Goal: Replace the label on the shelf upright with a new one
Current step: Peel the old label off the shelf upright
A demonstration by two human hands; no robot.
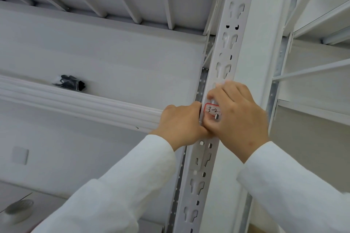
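label (211,109): white, red border (black handwriting) | upright (225,43): white | sleeves (117,191): white

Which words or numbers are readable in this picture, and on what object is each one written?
"3-2", handwritten in black on the red-bordered label stuck to the shelf upright, between the left hand and right hand.
Nothing else readable shows.

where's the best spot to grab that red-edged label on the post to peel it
Pick at the label's upper left corner, coming from the left. That edge is bare, while the right hand covers its right and lower parts; it lies flat on the post.
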